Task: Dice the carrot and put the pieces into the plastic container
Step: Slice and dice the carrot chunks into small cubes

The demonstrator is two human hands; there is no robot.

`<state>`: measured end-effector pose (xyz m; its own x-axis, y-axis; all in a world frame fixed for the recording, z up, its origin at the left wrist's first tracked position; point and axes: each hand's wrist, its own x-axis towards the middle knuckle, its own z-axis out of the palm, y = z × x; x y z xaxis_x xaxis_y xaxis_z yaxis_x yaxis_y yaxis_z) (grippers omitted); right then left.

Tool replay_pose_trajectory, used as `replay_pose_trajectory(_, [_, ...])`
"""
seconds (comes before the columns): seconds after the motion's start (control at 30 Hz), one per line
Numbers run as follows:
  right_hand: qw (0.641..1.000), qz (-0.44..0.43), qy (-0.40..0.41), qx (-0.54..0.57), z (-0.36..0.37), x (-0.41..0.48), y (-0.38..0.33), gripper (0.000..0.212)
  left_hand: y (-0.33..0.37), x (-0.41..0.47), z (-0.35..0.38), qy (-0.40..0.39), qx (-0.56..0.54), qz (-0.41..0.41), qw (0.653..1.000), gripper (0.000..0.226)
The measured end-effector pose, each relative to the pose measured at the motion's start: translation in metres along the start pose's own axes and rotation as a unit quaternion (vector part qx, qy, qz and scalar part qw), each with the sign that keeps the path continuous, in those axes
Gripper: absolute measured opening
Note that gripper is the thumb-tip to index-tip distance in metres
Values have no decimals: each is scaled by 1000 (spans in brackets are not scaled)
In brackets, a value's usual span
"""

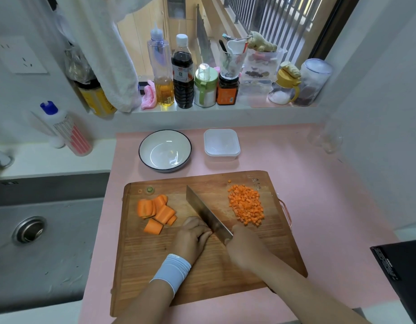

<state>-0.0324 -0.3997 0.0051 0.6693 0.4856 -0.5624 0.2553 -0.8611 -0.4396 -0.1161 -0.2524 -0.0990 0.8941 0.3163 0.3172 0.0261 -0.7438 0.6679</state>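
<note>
A wooden cutting board lies on the pink counter. Several thick carrot slabs sit at its left, and a pile of small carrot dice lies at its right. My right hand grips the handle of a cleaver, whose blade runs diagonally across the board's middle. My left hand, with a white wristband, has its fingers curled down against the blade's left side; whatever it holds is hidden under the fingers. The square plastic container stands behind the board with its lid on.
A white bowl with a dark rim stands left of the container. A steel sink lies to the left. Bottles and jars line the windowsill. A black box juts in at the right edge.
</note>
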Motion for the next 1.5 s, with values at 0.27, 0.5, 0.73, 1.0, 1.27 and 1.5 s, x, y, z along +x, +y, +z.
replay_pose_trajectory(0.27, [1000,-7,15,-1,7,9,-8,12,-2,-1,1,3,7,5,1000,5])
replay_pose_trajectory(0.5, [997,-1,-7,74,-14,13,3,12,3,9,-4,-22,7,-18,1000,10])
replay_pose_trajectory(0.73, [993,-59,107,-1,-39,14,14,10,17,38,-23,15,-29,-55,998,8])
replay_pose_trajectory(1.0, [933,-159,171,-273,-41,0,19,20,41,62,-72,55,16,-22,998,18])
replay_pose_trajectory(1.27, [904,-215,160,-333,-31,-2,19,44,44,87,-38,-276,32,-142,950,39])
replay_pose_trajectory(1.5, [910,-201,152,-329,-34,-12,17,34,36,78,-44,-225,-2,-154,962,47])
